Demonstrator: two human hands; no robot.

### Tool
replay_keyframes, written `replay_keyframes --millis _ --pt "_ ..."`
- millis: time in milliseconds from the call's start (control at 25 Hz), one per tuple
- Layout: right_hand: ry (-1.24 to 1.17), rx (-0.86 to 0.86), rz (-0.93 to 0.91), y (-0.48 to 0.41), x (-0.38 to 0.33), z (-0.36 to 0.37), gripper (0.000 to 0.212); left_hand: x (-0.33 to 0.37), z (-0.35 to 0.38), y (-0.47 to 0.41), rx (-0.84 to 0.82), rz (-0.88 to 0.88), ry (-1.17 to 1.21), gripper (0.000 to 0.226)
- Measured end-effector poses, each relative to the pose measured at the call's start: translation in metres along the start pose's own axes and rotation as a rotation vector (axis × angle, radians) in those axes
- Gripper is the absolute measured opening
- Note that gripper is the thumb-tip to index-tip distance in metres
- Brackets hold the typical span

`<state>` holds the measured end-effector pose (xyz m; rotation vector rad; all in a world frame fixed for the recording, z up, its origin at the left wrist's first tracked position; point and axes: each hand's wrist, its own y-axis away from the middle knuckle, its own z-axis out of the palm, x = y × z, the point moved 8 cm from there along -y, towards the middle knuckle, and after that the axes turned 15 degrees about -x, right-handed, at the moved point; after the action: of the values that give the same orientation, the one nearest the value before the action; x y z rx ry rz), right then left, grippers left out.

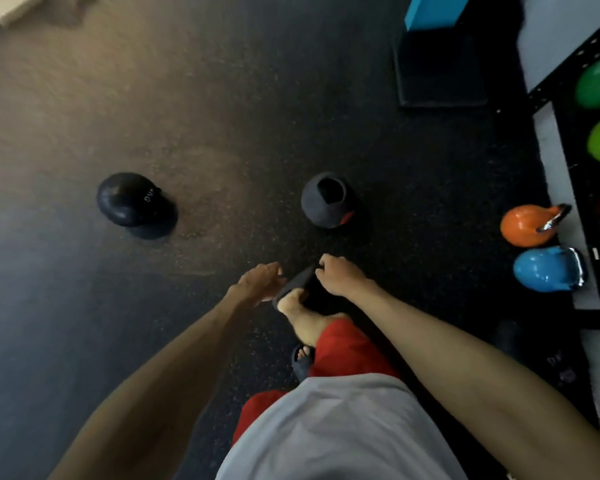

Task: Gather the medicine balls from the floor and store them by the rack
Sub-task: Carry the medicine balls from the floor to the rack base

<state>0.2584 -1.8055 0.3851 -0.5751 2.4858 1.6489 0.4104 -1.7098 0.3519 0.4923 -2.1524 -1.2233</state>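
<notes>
Medicine balls (136, 201) on floor (222, 116); kettlebells (529, 230) by rack (584, 51); left grip (260, 282) wide, right grip (340, 278) unclear.

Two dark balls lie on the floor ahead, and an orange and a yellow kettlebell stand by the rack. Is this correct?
One colour is wrong: the head view shows a blue kettlebell, not yellow, beside the orange kettlebell by the rack. The rest holds.

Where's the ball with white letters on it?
In the head view, the black ball lies on the floor at the left, apart from the grey ball, far from the rack on the right.
</notes>
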Motion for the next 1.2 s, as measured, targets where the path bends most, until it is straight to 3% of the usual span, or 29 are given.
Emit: replay_keyframes --millis 240,560,760,920,1200 --pt "-0.139 -0.004 0.030 -0.093 -0.043 -0.058 0.039 -0.003 -0.107 -0.066 -0.067 0.002 -0.140 0.035" --pt "-0.476 0.026 0.184 -0.160 -0.042 -0.117 0.038 0.025 -0.215 -0.163 -0.215 0.023 -0.422 0.034" --pt "-0.732 0.052 0.279 -0.216 -0.014 -0.127 0.036 0.059 -0.243 -0.264 -0.400 0.060 -0.498 0.054" --pt "-0.962 0.093 0.393 -0.288 0.009 -0.127 0.037 0.086 -0.253 -0.349 -0.518 0.079 -0.584 0.037" --pt "-1.227 0.194 0.591 -0.446 0.042 -0.124 0.061 0.095 -0.255 -0.521 -0.570 0.171 -0.885 0.041"
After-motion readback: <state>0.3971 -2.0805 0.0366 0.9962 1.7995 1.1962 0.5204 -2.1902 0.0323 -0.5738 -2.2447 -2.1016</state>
